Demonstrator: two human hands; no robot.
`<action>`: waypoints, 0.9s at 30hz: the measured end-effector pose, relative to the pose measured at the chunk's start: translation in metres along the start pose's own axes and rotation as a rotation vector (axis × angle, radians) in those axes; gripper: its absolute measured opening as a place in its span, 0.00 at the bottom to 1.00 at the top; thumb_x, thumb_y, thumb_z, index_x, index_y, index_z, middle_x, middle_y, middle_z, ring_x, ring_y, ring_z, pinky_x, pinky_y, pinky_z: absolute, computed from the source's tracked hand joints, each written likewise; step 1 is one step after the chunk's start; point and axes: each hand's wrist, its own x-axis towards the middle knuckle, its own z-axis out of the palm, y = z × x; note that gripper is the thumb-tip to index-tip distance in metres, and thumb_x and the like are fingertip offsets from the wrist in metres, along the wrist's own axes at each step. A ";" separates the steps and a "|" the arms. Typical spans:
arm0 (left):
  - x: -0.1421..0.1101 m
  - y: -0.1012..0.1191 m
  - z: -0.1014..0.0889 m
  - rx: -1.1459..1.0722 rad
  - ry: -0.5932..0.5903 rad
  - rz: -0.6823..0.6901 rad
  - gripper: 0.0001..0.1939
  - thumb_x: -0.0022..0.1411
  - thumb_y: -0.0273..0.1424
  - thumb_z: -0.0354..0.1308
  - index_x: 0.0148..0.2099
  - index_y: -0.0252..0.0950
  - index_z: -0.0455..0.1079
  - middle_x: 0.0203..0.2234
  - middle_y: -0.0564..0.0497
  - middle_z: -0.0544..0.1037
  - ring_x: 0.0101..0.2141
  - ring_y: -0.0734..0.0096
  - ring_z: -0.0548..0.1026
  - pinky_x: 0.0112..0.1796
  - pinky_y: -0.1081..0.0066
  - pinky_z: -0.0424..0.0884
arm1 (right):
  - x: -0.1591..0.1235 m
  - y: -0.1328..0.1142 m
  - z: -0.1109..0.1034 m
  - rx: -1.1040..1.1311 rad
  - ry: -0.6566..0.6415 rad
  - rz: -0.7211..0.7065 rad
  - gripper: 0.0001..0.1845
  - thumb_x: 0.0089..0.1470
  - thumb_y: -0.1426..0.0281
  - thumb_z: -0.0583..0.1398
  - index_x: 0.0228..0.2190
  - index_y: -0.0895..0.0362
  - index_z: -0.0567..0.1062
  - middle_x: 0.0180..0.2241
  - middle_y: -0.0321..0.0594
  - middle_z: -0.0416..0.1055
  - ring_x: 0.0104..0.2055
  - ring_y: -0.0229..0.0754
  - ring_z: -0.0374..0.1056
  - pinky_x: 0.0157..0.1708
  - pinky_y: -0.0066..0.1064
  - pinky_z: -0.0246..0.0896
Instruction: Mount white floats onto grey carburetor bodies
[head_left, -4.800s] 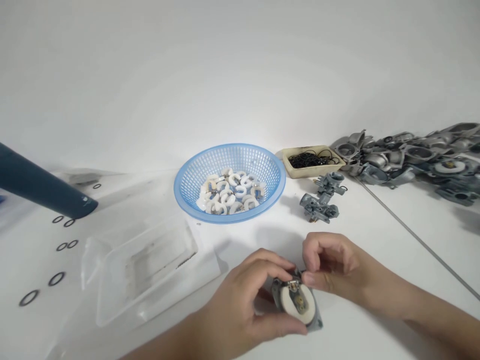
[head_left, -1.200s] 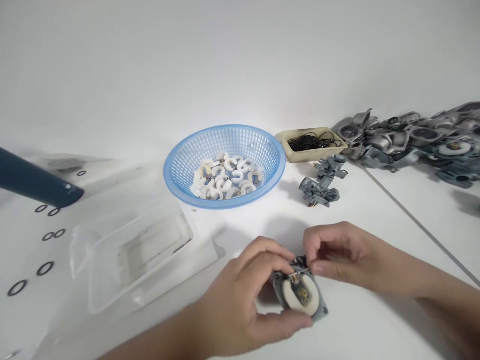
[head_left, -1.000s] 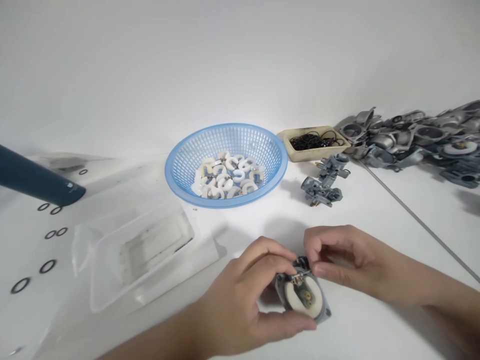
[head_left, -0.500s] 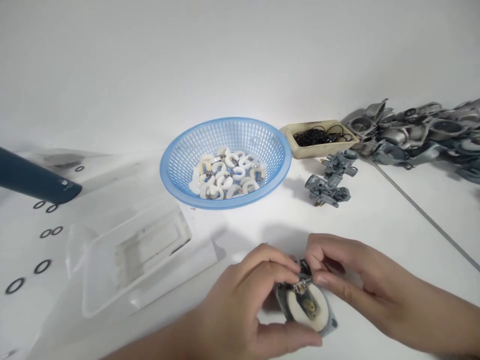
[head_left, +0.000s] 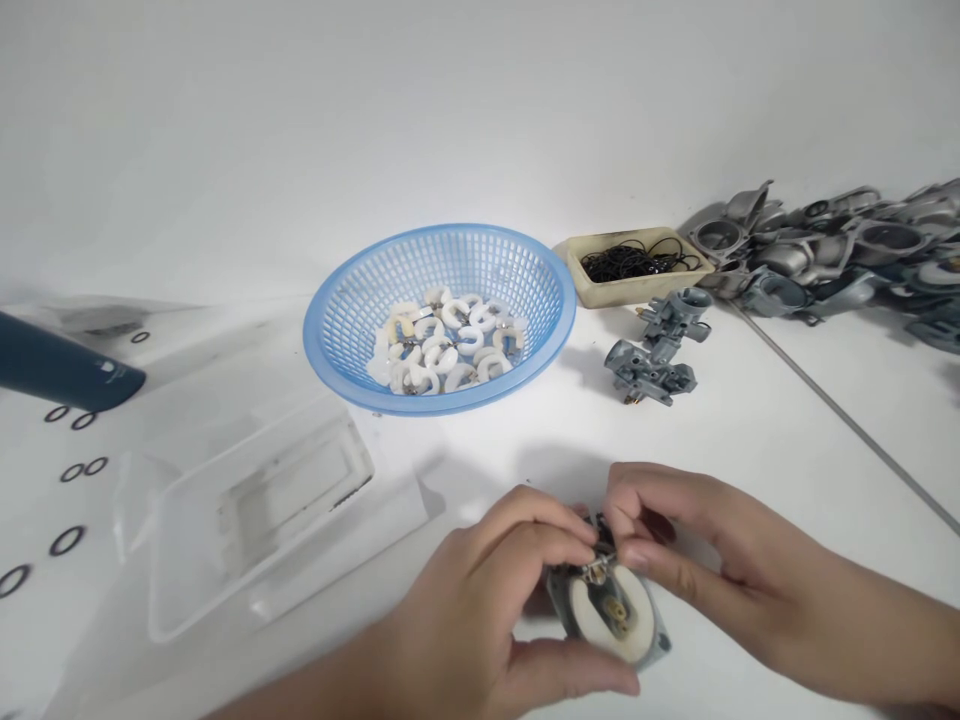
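carburetor body (head_left: 609,612) | both hands pinching it: left hand (head_left: 480,610), right hand (head_left: 705,560) | bare tabletop (head_left: 750,450) around

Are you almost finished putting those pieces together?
Not nearly. A white float already sits in the metal body held by the left hand; the right hand pinches at its hinge. Two bodies wait, and the blue basket holds many floats.

basket (head_left: 337,330) lies behind the hands, tray (head_left: 585,285) to its right, box (head_left: 172,560) left.
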 end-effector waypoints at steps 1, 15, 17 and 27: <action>0.000 0.000 0.000 -0.006 0.004 -0.005 0.30 0.67 0.45 0.82 0.62 0.41 0.75 0.55 0.42 0.84 0.47 0.59 0.90 0.50 0.70 0.89 | 0.001 0.002 0.000 0.025 0.007 0.002 0.18 0.79 0.53 0.66 0.38 0.51 0.75 0.34 0.32 0.71 0.35 0.41 0.63 0.35 0.30 0.60; -0.002 0.002 0.006 -0.090 0.093 -0.105 0.33 0.55 0.38 0.90 0.57 0.42 0.80 0.52 0.46 0.85 0.46 0.62 0.89 0.43 0.75 0.86 | 0.013 0.022 -0.011 0.381 -0.109 -0.006 0.12 0.72 0.57 0.74 0.43 0.54 0.88 0.40 0.38 0.78 0.43 0.45 0.76 0.46 0.34 0.71; -0.004 0.001 0.008 -0.140 0.107 -0.138 0.33 0.53 0.37 0.91 0.56 0.42 0.80 0.53 0.46 0.84 0.46 0.62 0.89 0.42 0.74 0.87 | 0.014 0.023 -0.014 0.388 -0.125 -0.020 0.12 0.72 0.58 0.74 0.44 0.54 0.88 0.40 0.39 0.77 0.43 0.44 0.76 0.45 0.34 0.71; -0.006 -0.005 0.010 -0.141 0.148 -0.083 0.30 0.54 0.42 0.90 0.51 0.40 0.80 0.54 0.43 0.84 0.49 0.57 0.88 0.47 0.64 0.88 | 0.023 0.031 -0.013 0.415 -0.146 -0.068 0.11 0.70 0.59 0.76 0.43 0.54 0.89 0.40 0.38 0.77 0.41 0.43 0.72 0.43 0.33 0.67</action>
